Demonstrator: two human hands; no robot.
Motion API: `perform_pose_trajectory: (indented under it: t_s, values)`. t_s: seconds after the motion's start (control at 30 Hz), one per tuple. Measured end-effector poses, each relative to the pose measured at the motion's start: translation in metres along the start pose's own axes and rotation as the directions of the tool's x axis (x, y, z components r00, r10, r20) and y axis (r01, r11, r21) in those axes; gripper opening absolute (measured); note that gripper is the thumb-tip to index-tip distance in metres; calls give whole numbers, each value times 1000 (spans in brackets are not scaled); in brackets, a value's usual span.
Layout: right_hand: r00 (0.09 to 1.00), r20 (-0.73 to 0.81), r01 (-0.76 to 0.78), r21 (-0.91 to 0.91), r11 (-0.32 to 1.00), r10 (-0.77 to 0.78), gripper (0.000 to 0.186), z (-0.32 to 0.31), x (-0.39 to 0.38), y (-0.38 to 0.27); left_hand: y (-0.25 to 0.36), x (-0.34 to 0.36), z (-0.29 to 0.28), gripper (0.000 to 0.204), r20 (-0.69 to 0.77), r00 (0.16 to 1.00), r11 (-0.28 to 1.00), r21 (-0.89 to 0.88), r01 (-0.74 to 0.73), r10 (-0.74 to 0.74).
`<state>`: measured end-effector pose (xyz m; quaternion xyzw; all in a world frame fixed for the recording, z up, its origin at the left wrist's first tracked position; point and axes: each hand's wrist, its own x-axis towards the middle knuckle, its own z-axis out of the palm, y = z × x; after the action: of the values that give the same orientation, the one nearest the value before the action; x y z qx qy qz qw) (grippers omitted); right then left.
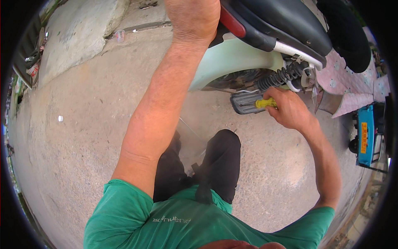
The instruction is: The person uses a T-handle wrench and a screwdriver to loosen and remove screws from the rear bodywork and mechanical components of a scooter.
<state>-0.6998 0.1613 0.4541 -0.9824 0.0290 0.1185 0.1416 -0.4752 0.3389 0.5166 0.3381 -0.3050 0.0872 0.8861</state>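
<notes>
The rear of a scooter with a black seat (290, 20) and a pale green fender (236, 58) stands in front of me. My left hand (194, 18) reaches up to its tail, beside the red tail light (232, 23); its fingers are hidden. Lower and to the right, my right hand (288, 108) is closed round a screwdriver with a yellow handle (264, 102). That handle lies over a dark ribbed footrest (244, 108), and its tip is hard to make out. Just above my right hand is a black coil-spring shock absorber (282, 78).
A pink quilted cover (340, 76) hangs at the scooter's right side. Farther right is a blue vehicle (365, 143) with an orange plate. A clear plastic cup (120, 36) lies by a concrete slab (78, 31), and a small white cap (60, 118) on the ground at left.
</notes>
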Motion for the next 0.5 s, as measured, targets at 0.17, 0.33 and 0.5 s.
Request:
perform_pose_trajectory:
  t_s: [0.17,0.33,0.5]
  values:
    - [959,169,-210,-105,972,226,31,-12,24,-3,-1,1,0,22,-15,1000,1000,20,7,-7]
    - [960,201,-132,-292,947,196,29,-8,34,-8,3,-1,4,21,-30,999,999,29,17,-16]
    - [908,336,395,-481,783,-251,18,-6,33,8,4,0,8,20,-32,999,1000,12,7,-7]
